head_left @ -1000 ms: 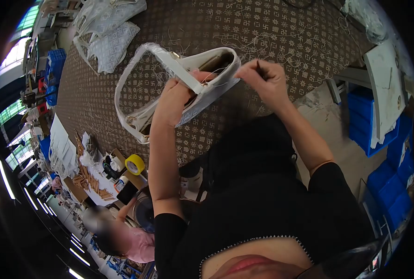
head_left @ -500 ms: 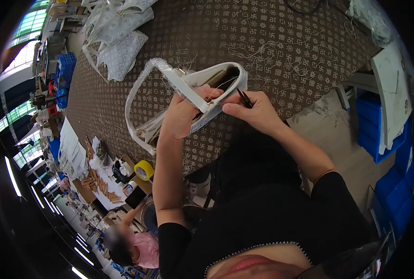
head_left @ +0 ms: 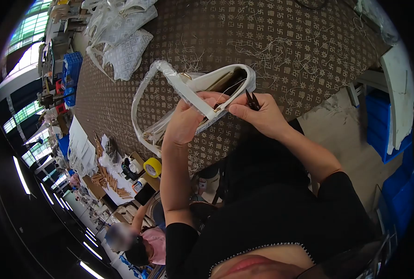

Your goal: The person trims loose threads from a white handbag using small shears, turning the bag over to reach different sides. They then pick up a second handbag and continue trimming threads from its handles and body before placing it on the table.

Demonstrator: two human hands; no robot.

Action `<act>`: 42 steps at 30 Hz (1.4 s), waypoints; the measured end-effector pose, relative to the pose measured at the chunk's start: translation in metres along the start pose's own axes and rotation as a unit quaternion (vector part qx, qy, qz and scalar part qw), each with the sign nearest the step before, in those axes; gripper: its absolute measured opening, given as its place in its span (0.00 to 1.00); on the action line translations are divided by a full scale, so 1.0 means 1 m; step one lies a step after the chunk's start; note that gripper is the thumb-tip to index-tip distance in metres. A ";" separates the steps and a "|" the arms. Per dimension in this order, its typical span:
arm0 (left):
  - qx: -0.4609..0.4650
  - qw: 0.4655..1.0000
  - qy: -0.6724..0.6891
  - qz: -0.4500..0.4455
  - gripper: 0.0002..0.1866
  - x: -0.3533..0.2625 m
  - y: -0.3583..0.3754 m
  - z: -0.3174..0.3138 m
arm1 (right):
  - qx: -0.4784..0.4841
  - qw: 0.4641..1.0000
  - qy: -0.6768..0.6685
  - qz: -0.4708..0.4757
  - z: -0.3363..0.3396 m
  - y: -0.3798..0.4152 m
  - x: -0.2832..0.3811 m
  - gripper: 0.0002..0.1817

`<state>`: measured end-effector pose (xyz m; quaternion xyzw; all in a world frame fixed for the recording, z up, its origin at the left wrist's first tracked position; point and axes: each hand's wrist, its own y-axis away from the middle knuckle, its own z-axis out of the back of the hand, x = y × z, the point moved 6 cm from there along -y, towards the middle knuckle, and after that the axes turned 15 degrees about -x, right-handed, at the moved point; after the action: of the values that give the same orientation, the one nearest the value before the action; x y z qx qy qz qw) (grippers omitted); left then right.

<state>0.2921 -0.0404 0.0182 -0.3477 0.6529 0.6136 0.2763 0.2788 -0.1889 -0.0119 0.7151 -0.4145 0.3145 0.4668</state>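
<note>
Head view, looking down past a black top at two bare hands working over a table point(head_left: 281, 42) covered in brown patterned cloth strewn with loose threads. The left hand point(head_left: 186, 122) is clamped around the edge of a white bag point(head_left: 216, 83) near a gold fitting, holding it up just above the table's near edge. The bag's mouth is open toward the camera, and its strap point(head_left: 144, 100), wrapped in clear plastic, loops out to the left. The right hand point(head_left: 261, 115) sits just beside the bag's right end, fingers closed on small dark snips point(head_left: 252, 100) whose blades point up, near the bag's rim. Farther back on the table lie more white bags point(head_left: 123, 44). To the left, a lower bench holds a roll of yellow tape point(head_left: 152, 167), and another person point(head_left: 139, 242) sits beside it. Blue crates point(head_left: 381, 135) stand on the floor to the right
</note>
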 end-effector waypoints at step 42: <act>-0.127 0.985 -0.044 -0.105 0.15 -0.015 0.019 -0.004 | -0.041 0.978 0.093 0.179 0.010 0.008 0.023 0.15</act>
<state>0.2867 -0.0426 0.0417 -0.4189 0.5166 0.6740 0.3216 0.2827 -0.2073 0.0072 0.5768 -0.5033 0.4409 0.4685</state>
